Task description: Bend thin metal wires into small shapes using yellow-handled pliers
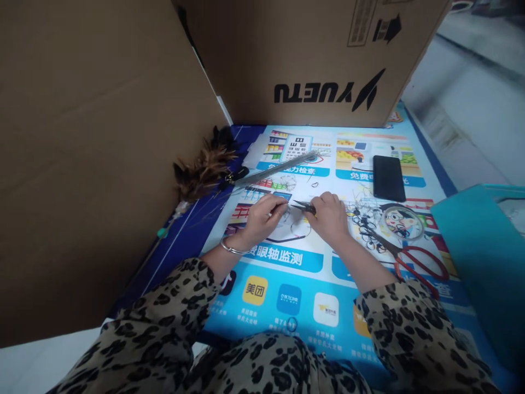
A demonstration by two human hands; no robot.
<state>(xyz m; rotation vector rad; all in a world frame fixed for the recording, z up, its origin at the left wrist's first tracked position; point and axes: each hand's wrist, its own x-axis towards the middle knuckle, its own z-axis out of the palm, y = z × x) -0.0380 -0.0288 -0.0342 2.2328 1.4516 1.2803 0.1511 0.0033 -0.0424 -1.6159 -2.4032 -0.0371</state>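
My left hand (pixel 266 220) is closed in a pinch near the middle of the printed mat, a silver bangle on its wrist. What its fingertips hold is too small to make out. My right hand (pixel 329 217) is wrapped round small dark pliers (pixel 305 207), whose pointed jaws are slightly apart and face the left fingertips. Below the hands a thin dark strand with a pinkish part (pixel 293 238) curves over the mat. A small dark loop (pixel 315 185) lies beyond them.
Red-handled scissors (pixel 422 261), a tape roll (pixel 404 222) and tangled black rings (pixel 366 219) lie at right, a black phone (pixel 389 178) behind. Thin wires (pixel 279 168) and brown feathers (pixel 205 167) are at left. Cardboard (pixel 311 54) stands behind; a teal box (pixel 479 246) is at far right.
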